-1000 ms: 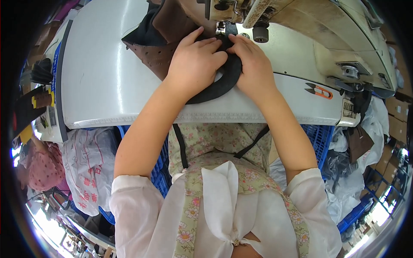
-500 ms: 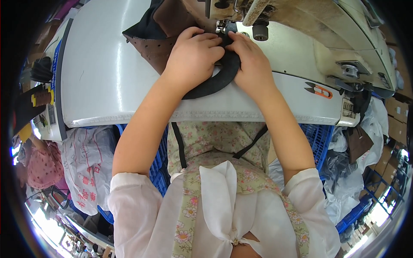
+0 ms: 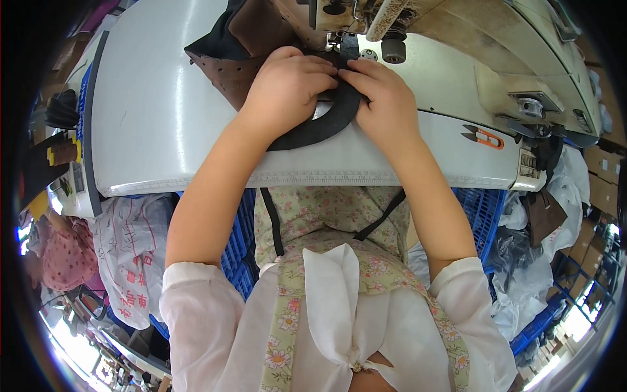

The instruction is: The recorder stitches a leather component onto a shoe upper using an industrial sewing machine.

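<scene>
A brown and black workpiece with small holes along one edge [image 3: 225,75] lies on the white sewing machine bed, partly under my left hand. A black curved band [image 3: 320,127] runs from the machine's presser foot [image 3: 334,40] round toward my body. My left hand [image 3: 287,85] presses over the brown piece, its fingers bent together at the band's edge. Just across from it, my right hand [image 3: 382,91] pinches the band between thumb and fingers. Both hands sit close in front of the needle area; the needle itself is hidden.
Orange-handled thread snips [image 3: 483,137] lie on the machine table at the right. A ruler strip [image 3: 320,178] edges the table's front. Blue crates [image 3: 480,219] and plastic bags [image 3: 134,261] stand below. At the left, a person in pink [image 3: 67,258] is partly visible.
Both hands have shifted slightly toward my body, away from the presser foot. My left hand has also moved a little left, and more of the band beside the foot now shows.
</scene>
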`<state>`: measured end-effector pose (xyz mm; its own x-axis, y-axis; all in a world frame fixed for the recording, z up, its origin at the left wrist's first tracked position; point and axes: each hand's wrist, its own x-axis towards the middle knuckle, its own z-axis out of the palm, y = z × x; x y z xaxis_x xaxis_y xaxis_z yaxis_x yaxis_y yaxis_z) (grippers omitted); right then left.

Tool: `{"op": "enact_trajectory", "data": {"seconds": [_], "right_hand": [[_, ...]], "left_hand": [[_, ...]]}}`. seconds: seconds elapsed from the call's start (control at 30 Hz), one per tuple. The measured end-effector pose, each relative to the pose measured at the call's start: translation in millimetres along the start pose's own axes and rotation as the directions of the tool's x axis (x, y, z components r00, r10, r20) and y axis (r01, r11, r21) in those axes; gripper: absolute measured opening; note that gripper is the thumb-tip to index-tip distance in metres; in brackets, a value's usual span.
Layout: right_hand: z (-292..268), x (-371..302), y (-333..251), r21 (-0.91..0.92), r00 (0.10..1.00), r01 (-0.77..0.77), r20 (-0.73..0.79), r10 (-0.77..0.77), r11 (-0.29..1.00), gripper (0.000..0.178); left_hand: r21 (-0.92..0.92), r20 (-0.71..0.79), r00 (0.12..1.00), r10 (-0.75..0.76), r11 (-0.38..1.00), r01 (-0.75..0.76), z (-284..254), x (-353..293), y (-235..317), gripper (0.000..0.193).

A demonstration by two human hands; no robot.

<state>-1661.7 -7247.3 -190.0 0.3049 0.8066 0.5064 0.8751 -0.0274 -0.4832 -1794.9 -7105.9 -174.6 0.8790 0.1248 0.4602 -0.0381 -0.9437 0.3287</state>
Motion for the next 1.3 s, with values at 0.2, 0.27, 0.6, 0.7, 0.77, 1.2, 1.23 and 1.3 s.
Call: {"op": "enact_trajectory", "data": {"seconds": [0.2,0.27,0.6,0.7,0.77,1.2,1.23,1.3], "right_hand": [[-4,2,6,-0.070,0.996,0.065,0.066,-0.061,0.995,0.033],[-5,2,8,-0.071,0.995,0.073,0.076,-0.068,0.995,0.033],[-7,2,11,-0.080,0.989,0.096,0.120,-0.086,0.992,0.034],[-6,0,7,-0.108,0.990,0.098,0.113,-0.086,0.989,0.035],[-6,-1,4,-0.116,0.990,0.098,0.117,-0.085,0.988,0.035],[-5,0,5,-0.081,0.990,0.100,0.113,-0.090,0.992,0.035],[-4,0,6,-0.083,0.990,0.102,0.107,-0.093,0.991,0.035],[-2,0,8,-0.093,0.990,0.106,0.105,-0.096,0.990,0.035]], "left_hand": [[-0.025,0.063,0.998,-0.010,1.000,0.012,-5,4,-4,0.030],[-0.038,0.056,0.998,-0.014,0.999,0.016,-4,4,-4,0.029],[-0.064,0.073,0.997,-0.022,0.998,0.027,-7,5,-8,0.025],[-0.047,0.058,0.998,-0.011,0.999,0.013,-7,5,-6,0.023],[-0.045,0.047,0.999,-0.001,0.999,0.003,-7,5,-7,0.022],[-0.029,0.071,0.997,0.035,0.999,-0.033,-5,7,-14,0.019],[-0.029,0.070,0.997,0.036,0.999,-0.034,-5,9,-16,0.019],[-0.024,0.088,0.995,0.039,0.999,-0.037,-5,11,-20,0.022]]}}
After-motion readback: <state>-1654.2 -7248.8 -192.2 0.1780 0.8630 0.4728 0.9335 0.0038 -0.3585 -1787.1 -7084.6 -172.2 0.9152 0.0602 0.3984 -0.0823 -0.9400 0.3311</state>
